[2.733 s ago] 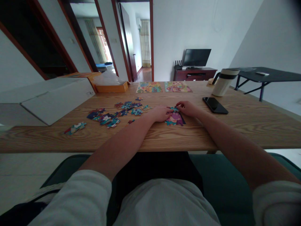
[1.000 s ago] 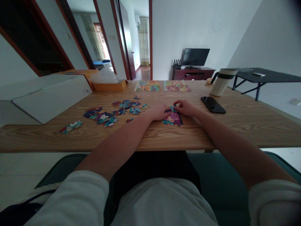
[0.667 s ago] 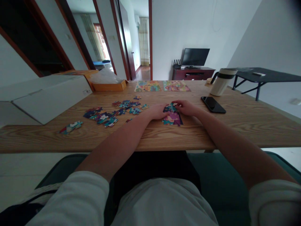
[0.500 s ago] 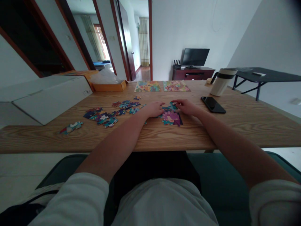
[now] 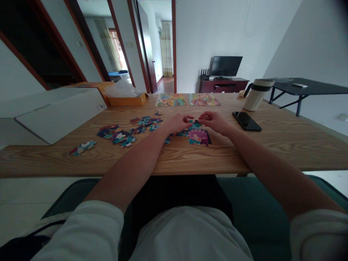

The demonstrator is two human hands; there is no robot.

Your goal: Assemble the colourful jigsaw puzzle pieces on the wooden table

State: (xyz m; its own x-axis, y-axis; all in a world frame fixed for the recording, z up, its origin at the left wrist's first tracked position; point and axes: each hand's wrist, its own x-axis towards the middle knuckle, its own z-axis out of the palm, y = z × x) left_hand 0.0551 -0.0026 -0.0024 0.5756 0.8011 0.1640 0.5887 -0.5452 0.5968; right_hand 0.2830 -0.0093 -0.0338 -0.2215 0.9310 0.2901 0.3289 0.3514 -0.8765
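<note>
Purple and teal joined jigsaw pieces (image 5: 199, 136) lie on the table in front of me. At their far edge sits a teal puzzle piece (image 5: 194, 125), between my two hands. My right hand (image 5: 214, 121) is pinched at that piece's right side, thumb and fingers close together. On the other side my left hand (image 5: 178, 122) hovers low, its fingers curved and apart, the tips near the piece's left edge. More dark blue pieces (image 5: 179, 134) show partly below my left hand and wrist.
Loose puzzle pieces (image 5: 119, 136) spread to the left, with a small joined strip (image 5: 83, 147) nearer me. Two picture sheets (image 5: 170, 99) lie at the back. A white box (image 5: 62, 112) and orange tray (image 5: 127, 100) stand left; a phone (image 5: 247, 121) and mug (image 5: 258, 95) are right.
Both hands have lifted slightly and drawn back from the joined pieces. The right fingers have curled inward, and more of the teal piece and the purple section is uncovered.
</note>
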